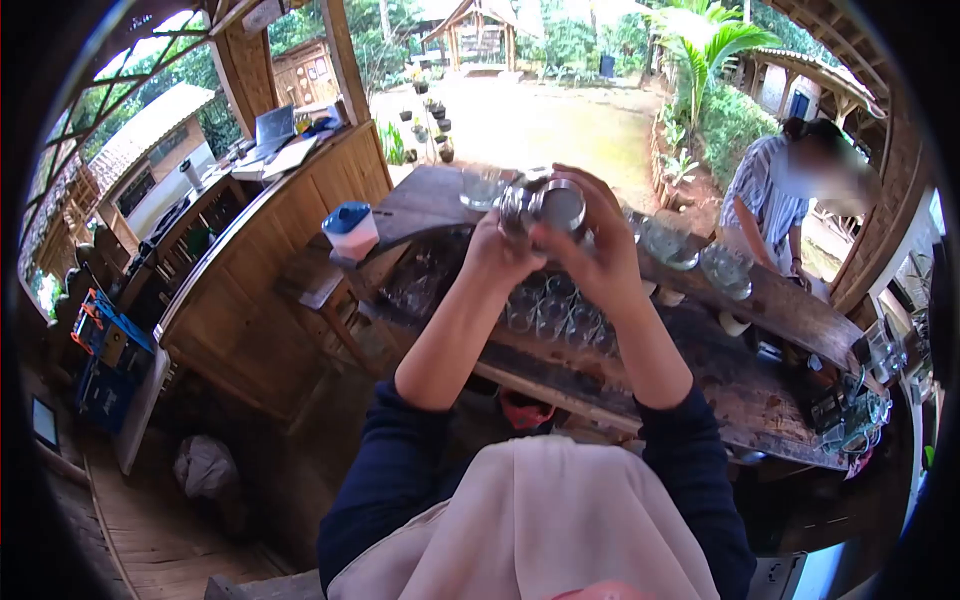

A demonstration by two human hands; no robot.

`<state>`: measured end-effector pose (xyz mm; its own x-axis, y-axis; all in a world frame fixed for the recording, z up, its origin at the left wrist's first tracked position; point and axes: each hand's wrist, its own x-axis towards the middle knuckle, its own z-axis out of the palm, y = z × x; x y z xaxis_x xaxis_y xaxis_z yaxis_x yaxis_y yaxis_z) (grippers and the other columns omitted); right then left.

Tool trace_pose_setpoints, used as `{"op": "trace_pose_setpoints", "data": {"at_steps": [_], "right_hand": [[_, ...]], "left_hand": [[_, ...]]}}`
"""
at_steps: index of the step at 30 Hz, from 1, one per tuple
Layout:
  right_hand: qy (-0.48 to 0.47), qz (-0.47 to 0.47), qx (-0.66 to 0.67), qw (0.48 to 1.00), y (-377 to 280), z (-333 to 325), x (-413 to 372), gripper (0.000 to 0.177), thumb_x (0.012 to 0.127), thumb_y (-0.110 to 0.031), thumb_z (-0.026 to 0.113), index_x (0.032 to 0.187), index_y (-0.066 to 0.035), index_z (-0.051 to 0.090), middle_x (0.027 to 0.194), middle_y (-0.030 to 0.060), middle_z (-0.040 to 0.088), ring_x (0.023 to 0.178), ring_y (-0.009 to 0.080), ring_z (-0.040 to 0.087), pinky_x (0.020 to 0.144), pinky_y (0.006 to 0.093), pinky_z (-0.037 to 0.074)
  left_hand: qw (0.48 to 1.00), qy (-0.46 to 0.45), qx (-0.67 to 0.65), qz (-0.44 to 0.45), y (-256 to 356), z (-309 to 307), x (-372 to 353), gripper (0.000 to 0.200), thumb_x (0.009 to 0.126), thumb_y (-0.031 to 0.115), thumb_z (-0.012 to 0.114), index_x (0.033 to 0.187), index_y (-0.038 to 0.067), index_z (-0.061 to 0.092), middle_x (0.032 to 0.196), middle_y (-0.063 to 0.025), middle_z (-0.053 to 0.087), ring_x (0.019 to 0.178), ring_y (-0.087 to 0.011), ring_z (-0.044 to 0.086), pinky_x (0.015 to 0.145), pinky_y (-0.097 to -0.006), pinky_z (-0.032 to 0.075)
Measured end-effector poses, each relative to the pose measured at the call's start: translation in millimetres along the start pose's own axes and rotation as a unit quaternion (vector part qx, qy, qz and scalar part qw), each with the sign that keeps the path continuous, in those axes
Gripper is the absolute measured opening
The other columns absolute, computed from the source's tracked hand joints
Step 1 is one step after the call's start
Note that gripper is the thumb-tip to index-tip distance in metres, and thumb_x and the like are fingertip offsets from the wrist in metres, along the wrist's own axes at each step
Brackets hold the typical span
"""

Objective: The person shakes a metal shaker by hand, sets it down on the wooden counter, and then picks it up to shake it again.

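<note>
One silver-coloured metal cylinder with a round, rimmed end (563, 206) is raised before me, over the dark-brown wooden counter (725, 385). My bare right hand (608, 245) curls around its outer side, fingers over the top and thumb beneath the round end. My bare left hand (493, 250) closes around a banded, silver-coloured metal part (513, 207) just beside it; whether the two are joined, I cannot tell. For sound handling, both wrists should be steady, the pressure even and the rim uncovered, since smooth metal may slip. Clearance also matters: a clear glass vessel (480, 189) sits just beyond my left hand, and clear glass mugs (553, 314) appear between my forearms, so small, slow movements are advisable.
</note>
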<state>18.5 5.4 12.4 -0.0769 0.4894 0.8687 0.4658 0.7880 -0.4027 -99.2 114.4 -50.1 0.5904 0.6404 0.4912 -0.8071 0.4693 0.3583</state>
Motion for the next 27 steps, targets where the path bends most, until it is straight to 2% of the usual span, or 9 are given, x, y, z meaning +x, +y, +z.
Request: {"op": "trace_pose_setpoints", "data": {"at_steps": [1,2,4,8,10,15,20,24,27], "right_hand": [[-0.012,-0.048,-0.042,0.998,-6,-10,5,0.05,0.066,-0.019,0.076,0.11,-0.004,0.059,0.118,0.0179,0.056,0.109,0.0339,0.055,0.084,0.0351,0.047],[-0.04,-0.145,-0.089,0.985,-27,-21,5,0.049,0.069,-0.025,0.075,0.111,-0.005,0.059,0.115,0.0168,0.057,0.111,0.0322,0.054,0.088,0.0416,0.045],[-0.058,-0.323,-0.067,0.942,-67,-38,-14,0.036,0.072,-0.018,0.069,0.107,-0.018,0.062,0.12,0.0054,0.055,0.108,0.0295,0.057,0.095,0.0462,0.04],[0.106,-0.589,0.048,0.8,-70,-41,-19,0.025,0.073,-0.021,0.069,0.095,-0.028,0.06,0.111,-0.0067,0.058,0.105,0.0203,0.059,0.091,0.045,0.042],[-0.018,-0.397,-0.017,0.918,-61,-77,-25,0.032,0.072,-0.015,0.07,0.102,-0.021,0.06,0.111,-0.0001,0.059,0.102,0.0192,0.06,0.086,0.0431,0.045],[0.046,0.072,-0.02,0.996,7,-105,-3,0.053,0.067,-0.026,0.073,0.111,-0.001,0.057,0.113,0.0167,0.057,0.1,0.0329,0.059,0.085,0.0422,0.047],[-0.028,-0.316,-0.197,0.928,-90,-175,-19,0.034,0.074,-0.017,0.069,0.105,-0.005,0.062,0.108,0.0153,0.06,0.101,0.0307,0.059,0.088,0.0412,0.046],[0.073,-0.487,-0.219,0.843,-108,-206,-55,0.037,0.073,-0.017,0.07,0.107,-0.005,0.061,0.109,0.017,0.059,0.104,0.0328,0.057,0.09,0.0424,0.045],[0.083,-0.303,-0.29,0.904,-67,-272,-53,0.044,0.071,-0.017,0.072,0.11,-0.005,0.058,0.111,0.018,0.058,0.106,0.0345,0.056,0.09,0.0427,0.044]], "left_hand": [[0.996,-0.077,-0.042,-0.013,-4,4,3,0.038,0.096,0.026,0.032,0.116,0.001,0.052,0.108,-0.017,0.059,0.09,-0.0272,0.062,0.072,-0.0385,0.055],[0.951,0.13,0.27,0.077,-8,43,-9,0.04,0.095,0.029,0.038,0.117,0.0,0.052,0.111,-0.0173,0.058,0.094,-0.0283,0.062,0.075,-0.039,0.055],[0.988,0.098,0.097,-0.07,4,79,-19,0.041,0.093,0.03,0.046,0.124,0.002,0.046,0.117,-0.0163,0.056,0.102,-0.0281,0.06,0.081,-0.0388,0.053],[0.939,-0.247,0.171,0.17,-26,85,-20,0.049,0.092,0.027,0.053,0.134,0.01,0.032,0.124,-0.0143,0.051,0.109,-0.0246,0.056,0.086,-0.0366,0.05],[0.989,-0.032,0.133,-0.057,-26,49,9,0.048,0.092,0.025,0.053,0.133,0.008,0.034,0.124,-0.0139,0.051,0.108,-0.0233,0.057,0.087,-0.0373,0.05],[0.93,0.337,0.12,-0.091,-87,59,63,0.045,0.093,0.029,0.025,0.117,0.003,0.053,0.104,-0.0129,0.063,0.098,-0.0245,0.062,0.082,-0.0429,0.051],[0.97,-0.101,-0.067,-0.213,-109,146,63,0.047,0.091,0.039,0.046,0.12,0.001,0.046,0.104,-0.0159,0.061,0.091,-0.028,0.063,0.081,-0.041,0.052],[0.899,-0.392,0.166,0.106,-176,174,68,0.049,0.093,0.025,0.053,0.13,0.007,0.026,0.127,-0.0149,0.044,0.111,-0.02,0.052,0.086,-0.0353,0.049],[0.963,-0.2,0.177,-0.043,-215,186,119,0.038,0.097,0.026,0.042,0.127,0.002,0.036,0.121,-0.0168,0.051,0.107,-0.0256,0.056,0.085,-0.0398,0.051]]}}
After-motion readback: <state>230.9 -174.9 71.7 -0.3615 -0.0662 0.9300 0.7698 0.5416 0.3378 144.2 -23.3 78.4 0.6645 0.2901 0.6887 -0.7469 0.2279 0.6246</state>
